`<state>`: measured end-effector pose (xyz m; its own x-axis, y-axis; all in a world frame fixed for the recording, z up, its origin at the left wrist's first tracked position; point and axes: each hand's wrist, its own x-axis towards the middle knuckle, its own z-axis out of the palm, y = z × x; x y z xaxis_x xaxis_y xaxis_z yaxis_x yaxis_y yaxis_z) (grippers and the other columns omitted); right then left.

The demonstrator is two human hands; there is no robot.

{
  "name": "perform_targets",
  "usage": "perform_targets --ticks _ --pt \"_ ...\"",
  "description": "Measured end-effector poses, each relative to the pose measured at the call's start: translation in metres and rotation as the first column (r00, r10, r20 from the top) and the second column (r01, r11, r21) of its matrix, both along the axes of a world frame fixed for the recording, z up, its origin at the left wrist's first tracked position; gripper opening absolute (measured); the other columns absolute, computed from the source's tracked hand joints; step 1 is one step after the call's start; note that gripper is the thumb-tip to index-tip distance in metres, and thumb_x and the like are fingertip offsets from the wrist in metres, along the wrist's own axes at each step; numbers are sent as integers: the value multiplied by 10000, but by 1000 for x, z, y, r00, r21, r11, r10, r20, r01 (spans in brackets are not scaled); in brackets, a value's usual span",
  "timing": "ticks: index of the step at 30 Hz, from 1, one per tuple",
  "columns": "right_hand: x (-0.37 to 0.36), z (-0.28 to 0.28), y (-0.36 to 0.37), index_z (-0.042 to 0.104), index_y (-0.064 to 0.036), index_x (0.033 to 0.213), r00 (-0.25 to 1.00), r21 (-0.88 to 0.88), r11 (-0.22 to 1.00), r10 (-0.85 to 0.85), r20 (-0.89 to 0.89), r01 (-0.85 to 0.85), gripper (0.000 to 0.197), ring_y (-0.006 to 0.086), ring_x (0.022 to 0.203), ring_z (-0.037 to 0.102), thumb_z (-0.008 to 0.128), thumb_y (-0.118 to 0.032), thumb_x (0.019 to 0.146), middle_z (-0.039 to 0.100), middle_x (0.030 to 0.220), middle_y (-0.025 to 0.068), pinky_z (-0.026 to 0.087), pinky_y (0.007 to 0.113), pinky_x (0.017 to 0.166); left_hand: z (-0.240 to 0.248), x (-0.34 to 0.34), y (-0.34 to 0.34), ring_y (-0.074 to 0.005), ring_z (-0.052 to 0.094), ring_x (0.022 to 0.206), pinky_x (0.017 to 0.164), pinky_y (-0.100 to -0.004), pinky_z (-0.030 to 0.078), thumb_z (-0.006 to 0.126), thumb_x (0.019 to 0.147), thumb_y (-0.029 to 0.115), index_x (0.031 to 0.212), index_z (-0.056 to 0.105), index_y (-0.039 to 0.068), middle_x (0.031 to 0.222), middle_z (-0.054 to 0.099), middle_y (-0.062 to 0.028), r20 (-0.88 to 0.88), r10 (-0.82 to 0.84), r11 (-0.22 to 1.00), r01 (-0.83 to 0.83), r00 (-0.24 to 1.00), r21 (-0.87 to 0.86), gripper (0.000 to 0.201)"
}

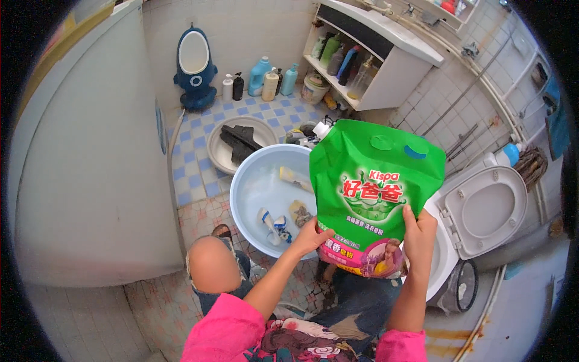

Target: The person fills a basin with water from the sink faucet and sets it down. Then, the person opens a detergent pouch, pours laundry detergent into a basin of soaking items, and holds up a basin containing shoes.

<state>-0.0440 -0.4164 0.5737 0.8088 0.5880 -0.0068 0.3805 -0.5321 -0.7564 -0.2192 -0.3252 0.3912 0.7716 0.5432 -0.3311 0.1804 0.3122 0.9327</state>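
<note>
Both hands hold a large green laundry detergent pouch [374,157] in front of me, with its white spout cap at the upper left. My left hand [310,239] grips the pouch's lower left edge. My right hand [420,234] holds its lower right side, the thumb on the front. Behind the pouch, and partly hidden by it, a light blue basin [239,202] stands on the floor. Inside the basin lie a white and blue sock [274,225], a brownish grey cloth piece [300,213] and a pale piece with yellow [293,178].
Beyond the basin sits a whitish tub [218,158] with dark cloth [240,140]. Several bottles [259,77] line the back wall beside a blue child's urinal [195,69]. A sink cabinet [374,78] stands at the back right, a toilet [482,211] at right, and a large pale panel [96,163] at left.
</note>
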Motion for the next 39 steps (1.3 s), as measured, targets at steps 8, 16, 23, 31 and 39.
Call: perform_targets --ticks 8,16,23,31,39 --pt "36 26 36 561 53 818 945 -160 932 324 -32 -325 224 97 537 461 507 -164 816 542 563 55 385 274 514 31 11 -19 -142 538 897 789 -275 428 502 850 291 1120 452 3 1037 550 -96 38 271 728 -178 962 -662 398" --pt "67 7 44 520 -16 1024 855 -112 848 513 -75 -519 332 254 895 475 531 -260 800 472 999 168 387 343 753 36 17 -37 -174 544 954 807 -299 438 437 865 369 1153 427 10 1105 531 -115 -37 265 516 -175 963 -838 461" --pt "92 -23 28 260 -58 1276 558 104 879 382 -737 -465 592 241 1063 401 441 -414 839 363 1218 101 388 352 826 35 23 -44 -177 527 993 835 -327 429 375 879 409 1175 413 24 1130 518 -119 -18 287 448 -151 958 -881 486" --pt "93 -20 22 417 9 1131 535 -73 660 533 -655 -747 343 75 798 507 469 -192 858 539 880 34 428 239 728 32 29 -53 -186 514 1017 856 -340 421 330 893 406 1185 399 32 1151 502 -115 -52 354 439 -215 934 -873 479" --pt "82 -24 23 567 16 775 713 -392 602 642 -281 -696 127 105 588 533 473 -68 772 579 631 54 430 266 571 15 35 -67 -191 519 1007 848 -338 431 335 895 397 1178 401 25 1146 502 -124 -38 396 390 -205 917 -898 472"
